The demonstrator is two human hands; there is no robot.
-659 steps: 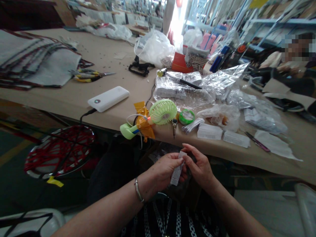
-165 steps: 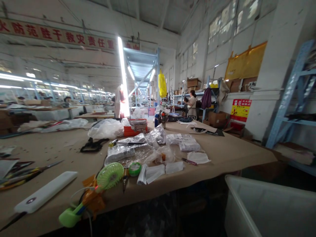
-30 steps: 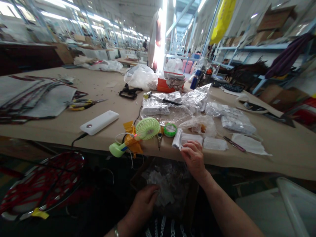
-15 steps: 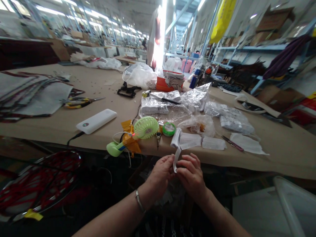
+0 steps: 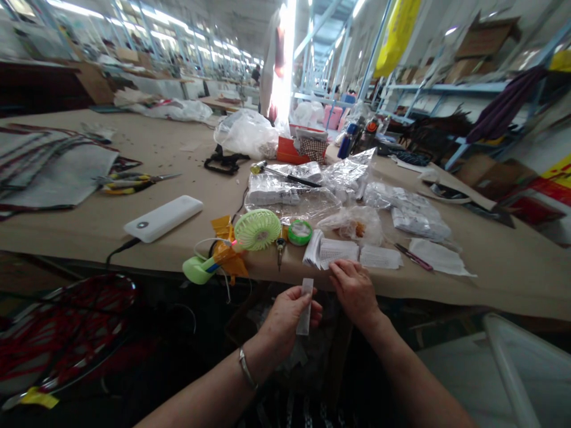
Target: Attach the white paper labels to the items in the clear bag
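My left hand (image 5: 292, 312) is closed on a narrow, whitish strip (image 5: 305, 315), pinched between thumb and fingers. The strip stands nearly upright below the table's front edge. My right hand (image 5: 357, 291) reaches to that edge, its fingers stretched forward and holding nothing that I can see. Its fingertips lie at the lower border of a stack of white printed labels (image 5: 338, 251); whether they press on it I cannot tell. A curled bundle of labels (image 5: 313, 249) stands left of the stack, and another printed slip (image 5: 380, 257) lies to its right.
Left of the labels are a green tape roll (image 5: 300, 232), a small screwdriver (image 5: 280, 252), a green fan (image 5: 257, 230) and a white power bank (image 5: 163, 219). Behind lie plastic-wrapped packs (image 5: 285, 184) and a hammer (image 5: 292, 176). A purplish pen-like tool (image 5: 414, 258) lies right; pliers (image 5: 129, 183) lie far left.
My hands have moved apart. The strip between them is now in my left hand alone, turned flat toward me. My right hand has gone up and right to the labels.
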